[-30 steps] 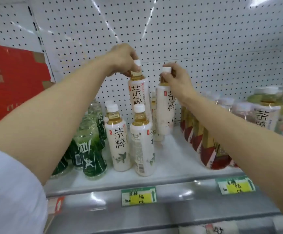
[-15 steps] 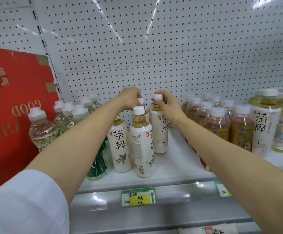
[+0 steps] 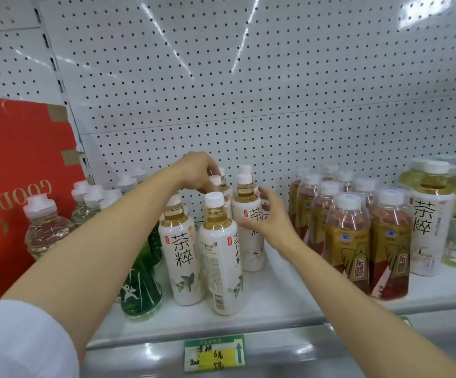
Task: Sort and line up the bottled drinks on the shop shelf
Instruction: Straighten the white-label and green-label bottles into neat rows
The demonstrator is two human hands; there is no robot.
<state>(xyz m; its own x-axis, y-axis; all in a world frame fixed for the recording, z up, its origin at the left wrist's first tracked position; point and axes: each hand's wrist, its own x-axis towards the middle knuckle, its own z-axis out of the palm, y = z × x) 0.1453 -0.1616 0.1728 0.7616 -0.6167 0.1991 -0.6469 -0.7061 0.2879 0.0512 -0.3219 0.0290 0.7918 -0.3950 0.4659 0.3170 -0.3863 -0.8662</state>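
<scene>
The head view is the only one, looking down at a white shelf [image 3: 289,293] backed by pegboard [image 3: 248,77]. The likeliest mishap is a knock-on topple: the white-label tea bottles [image 3: 220,257] stand tightly bunched at mid-shelf, tall and narrow, so a sideways nudge from either wrist could tip the front bottle [image 3: 183,257] off the shelf edge or into the green bottles [image 3: 139,285] just to its left. A grip by the cap alone could also let a bottle swing and clip its neighbours. The left hand [image 3: 198,173] reaches over the front pair, fingers curled down and pinching the cap of a rear tea bottle [image 3: 216,180], forearm stretched low across the green ones. The right hand [image 3: 269,216] is released, fingers spread and loosely bent, palm beside the right rear tea bottle [image 3: 248,222]; whether it touches the label I cannot tell. Brown-label bottles [image 3: 346,241] stand in rows near the right, with another tea bottle [image 3: 429,222] stray beyond them, apparently still to be sorted.
</scene>
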